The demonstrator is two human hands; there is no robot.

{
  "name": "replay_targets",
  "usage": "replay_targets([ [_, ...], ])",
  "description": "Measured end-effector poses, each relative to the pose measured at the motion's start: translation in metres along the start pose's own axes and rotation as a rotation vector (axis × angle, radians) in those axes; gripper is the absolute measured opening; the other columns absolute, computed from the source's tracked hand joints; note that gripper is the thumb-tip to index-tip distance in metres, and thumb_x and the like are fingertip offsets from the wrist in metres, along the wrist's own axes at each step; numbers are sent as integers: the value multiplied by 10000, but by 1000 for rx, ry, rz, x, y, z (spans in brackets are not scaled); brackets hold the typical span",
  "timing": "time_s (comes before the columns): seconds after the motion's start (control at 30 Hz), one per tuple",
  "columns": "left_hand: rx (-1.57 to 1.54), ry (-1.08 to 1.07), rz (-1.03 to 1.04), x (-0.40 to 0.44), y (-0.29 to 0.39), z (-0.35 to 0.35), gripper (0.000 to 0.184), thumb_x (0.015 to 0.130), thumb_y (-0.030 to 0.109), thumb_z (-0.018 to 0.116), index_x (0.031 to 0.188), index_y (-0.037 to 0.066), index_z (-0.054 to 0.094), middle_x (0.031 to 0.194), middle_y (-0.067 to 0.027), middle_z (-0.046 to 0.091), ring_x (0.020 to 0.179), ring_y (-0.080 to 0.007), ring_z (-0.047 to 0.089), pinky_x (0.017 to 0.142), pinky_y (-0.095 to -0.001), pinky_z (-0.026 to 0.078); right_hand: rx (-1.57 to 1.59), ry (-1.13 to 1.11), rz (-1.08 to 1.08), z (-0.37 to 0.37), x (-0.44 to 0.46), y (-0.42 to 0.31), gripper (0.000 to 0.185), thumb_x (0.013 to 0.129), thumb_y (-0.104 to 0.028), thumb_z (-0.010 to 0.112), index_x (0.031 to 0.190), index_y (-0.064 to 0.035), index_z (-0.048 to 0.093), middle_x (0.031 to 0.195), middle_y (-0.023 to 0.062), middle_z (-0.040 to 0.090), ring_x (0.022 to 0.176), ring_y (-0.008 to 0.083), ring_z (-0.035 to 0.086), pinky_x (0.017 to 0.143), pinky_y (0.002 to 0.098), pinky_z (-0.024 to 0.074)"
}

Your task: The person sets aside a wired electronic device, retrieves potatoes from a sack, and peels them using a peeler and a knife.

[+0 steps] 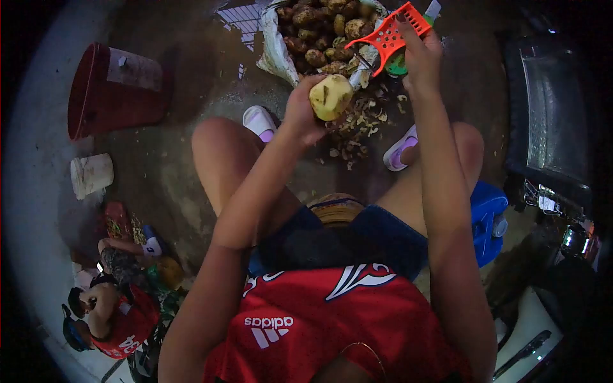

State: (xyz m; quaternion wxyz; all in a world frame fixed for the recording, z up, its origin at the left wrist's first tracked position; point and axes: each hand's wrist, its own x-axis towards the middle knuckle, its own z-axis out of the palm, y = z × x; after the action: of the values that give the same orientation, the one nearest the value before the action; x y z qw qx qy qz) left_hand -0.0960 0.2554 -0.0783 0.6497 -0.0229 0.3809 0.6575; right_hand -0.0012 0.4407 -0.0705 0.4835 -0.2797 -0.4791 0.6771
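Note:
My left hand (302, 110) grips a mostly peeled potato (331, 97), pale yellow with a dark strip of skin on its face. To its upper right, my right hand (421, 57) is closed around an orange plastic peeler (389, 39) with holes in its body and a blade at the forked end. The blade is apart from the potato. Just beyond both hands stands an open white sack (271, 46) of unpeeled, dirt-covered potatoes (316, 32). Peelings (351, 131) lie scattered on the floor below the potato.
A dark red bucket (89, 96) and a small white bucket (92, 175) are at the left. Another person (128, 313) sits at lower left. A blue jerrycan (488, 223) is by my right thigh, and a motorcycle (555, 210) stands along the right side.

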Motion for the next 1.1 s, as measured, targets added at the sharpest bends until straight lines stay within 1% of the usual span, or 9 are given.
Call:
replay_targets([
  [0.17,-43,-11,11,-8,5,13,449,857,391,339,1055,24,505,893,-158,575,681,-241,569,525,-282,496,85,-52,125,4,-10,4,285,785,-166,639,1015,-35,533,904,36,596,829,113,581,729,267,478],
  [0.27,-98,-77,45,-5,7,6,452,863,400,344,1077,34,501,941,-130,577,741,-236,579,581,-304,498,123,-85,75,29,-34,-3,267,749,-218,687,874,-10,574,765,38,612,683,83,570,614,227,453],
  [0.33,-155,-153,47,1,7,-3,440,865,397,354,1077,46,514,985,-104,582,835,-228,593,665,-345,491,80,-101,104,39,-50,-4,262,755,-212,683,889,-18,570,774,30,611,682,81,567,618,229,455],
  [0.43,-80,125,127,1,3,12,416,867,385,353,1061,58,523,967,-90,591,826,-215,592,673,-358,487,-85,-149,57,43,-58,5,268,765,-220,672,889,-10,562,771,35,612,684,79,568,619,230,457],
  [0.63,42,202,241,-1,4,22,375,852,343,364,1037,66,535,936,-79,603,825,-202,590,685,-352,482,-224,-145,-69,43,-56,6,262,771,-227,664,860,-4,559,754,46,613,673,77,570,608,229,455],
  [0.83,-9,189,297,5,4,26,343,834,305,355,973,69,560,875,-68,611,761,-184,600,651,-334,493,32,-135,15,43,-48,14,257,766,-229,669,836,-6,562,723,32,610,650,78,567,591,235,455],
  [0.93,-17,188,295,9,4,22,348,830,309,367,975,57,558,871,-67,612,743,-184,603,642,-323,495,-11,-101,-13,41,-42,21,285,753,-247,682,854,-6,567,731,25,609,647,80,568,589,232,455],
  [1.03,47,175,341,9,5,25,330,808,347,413,959,98,569,859,-40,605,763,-172,585,637,-302,473,-354,-101,-91,33,-32,14,294,776,-172,658,989,-10,537,862,37,601,744,94,579,673,250,474],
  [1.1,44,161,345,11,4,24,324,809,339,415,953,93,568,855,-47,603,757,-177,584,639,-304,475,-335,-98,-162,32,-31,-3,235,803,-176,610,940,4,547,818,62,594,730,136,574,660,290,463],
])
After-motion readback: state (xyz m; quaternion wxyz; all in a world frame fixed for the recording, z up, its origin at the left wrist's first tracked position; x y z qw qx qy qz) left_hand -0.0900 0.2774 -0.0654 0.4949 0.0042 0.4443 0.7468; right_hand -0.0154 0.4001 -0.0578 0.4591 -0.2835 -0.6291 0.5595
